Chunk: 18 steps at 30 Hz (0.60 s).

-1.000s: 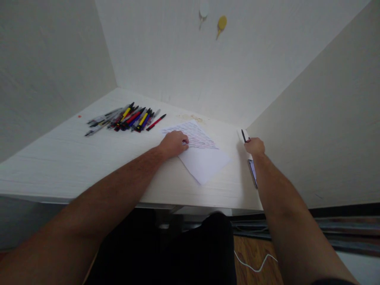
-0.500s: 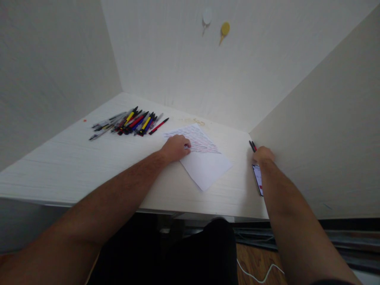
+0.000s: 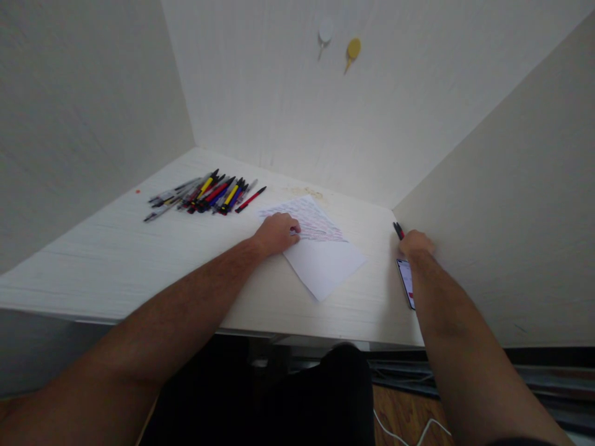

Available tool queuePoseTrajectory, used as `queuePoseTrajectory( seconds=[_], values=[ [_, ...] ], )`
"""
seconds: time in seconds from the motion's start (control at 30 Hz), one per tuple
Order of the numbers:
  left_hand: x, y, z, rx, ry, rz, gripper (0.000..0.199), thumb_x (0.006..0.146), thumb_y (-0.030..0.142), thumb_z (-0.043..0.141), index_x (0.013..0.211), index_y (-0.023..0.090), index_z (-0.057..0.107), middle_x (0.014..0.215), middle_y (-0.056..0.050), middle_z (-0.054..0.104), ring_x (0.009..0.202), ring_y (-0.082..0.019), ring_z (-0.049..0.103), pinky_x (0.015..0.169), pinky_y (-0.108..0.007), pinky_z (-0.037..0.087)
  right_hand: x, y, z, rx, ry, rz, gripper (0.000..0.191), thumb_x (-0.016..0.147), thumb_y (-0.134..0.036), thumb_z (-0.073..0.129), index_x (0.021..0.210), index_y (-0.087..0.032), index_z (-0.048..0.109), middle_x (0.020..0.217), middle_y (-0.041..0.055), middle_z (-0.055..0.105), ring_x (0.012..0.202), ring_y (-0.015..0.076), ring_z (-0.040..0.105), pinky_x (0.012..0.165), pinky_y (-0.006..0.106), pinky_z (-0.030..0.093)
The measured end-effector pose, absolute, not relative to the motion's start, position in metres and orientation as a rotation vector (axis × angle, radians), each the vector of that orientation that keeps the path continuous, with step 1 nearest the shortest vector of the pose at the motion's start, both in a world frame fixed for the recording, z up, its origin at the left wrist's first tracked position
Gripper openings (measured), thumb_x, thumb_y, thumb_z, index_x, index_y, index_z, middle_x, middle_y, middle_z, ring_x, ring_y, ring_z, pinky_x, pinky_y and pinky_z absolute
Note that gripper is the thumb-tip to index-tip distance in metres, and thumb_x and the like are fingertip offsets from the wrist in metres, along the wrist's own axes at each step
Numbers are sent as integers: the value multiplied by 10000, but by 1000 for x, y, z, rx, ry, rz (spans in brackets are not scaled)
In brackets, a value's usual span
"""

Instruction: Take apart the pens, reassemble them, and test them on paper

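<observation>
A sheet of paper (image 3: 325, 269) lies at an angle on the white desk, its upper half covered in rows of blue and reddish writing. My left hand (image 3: 277, 233) rests on the paper's left side, fingers loosely curled, with a gap between thumb and forefinger and nothing seen in it. At the right wall, my right hand (image 3: 416, 243) is down by red-and-black pens (image 3: 398, 230), whose near ends are hidden by it. Its fingers are out of sight beneath the back of the hand. Just below it is a phone (image 3: 406, 282) with a lit screen, partly covered by my right forearm.
A heap of pens (image 3: 216, 193) in several colours lies at the back left, with one red pen (image 3: 251, 199) beside it. White panels enclose the desk (image 3: 139, 266) on three sides. Two hooks, one yellow (image 3: 354, 48), are on the back wall. A white cable (image 3: 390, 432) runs along the floor.
The whole view has shifted slightly. Both hands keep their places at the paper and the pens, with no other visible difference.
</observation>
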State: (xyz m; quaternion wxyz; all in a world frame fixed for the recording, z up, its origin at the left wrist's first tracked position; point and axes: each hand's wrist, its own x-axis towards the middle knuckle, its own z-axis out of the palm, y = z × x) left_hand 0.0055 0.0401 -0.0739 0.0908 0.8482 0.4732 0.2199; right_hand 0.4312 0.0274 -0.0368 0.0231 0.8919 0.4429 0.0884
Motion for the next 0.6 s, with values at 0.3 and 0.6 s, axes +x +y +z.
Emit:
queuePoseTrajectory(
  seconds=[0.3,0.6],
  values=[
    [6,39,-73,2541,1417,640,272,764,344,596,938,210,755,993,-78,712,960,-248,625,873,-360,480,429,33,-35,2739,1239,228,327,822,-226,602,1082,-59,708,1012,263,681,1035,332,667,844,417,539],
    [6,29,-65,2561,1463,589,233,771,291,575,889,212,760,988,-80,713,951,-239,633,868,-354,492,420,33,-28,2805,1262,228,329,778,-262,628,1025,-64,719,1007,269,686,1008,372,674,816,451,544]
  ],
)
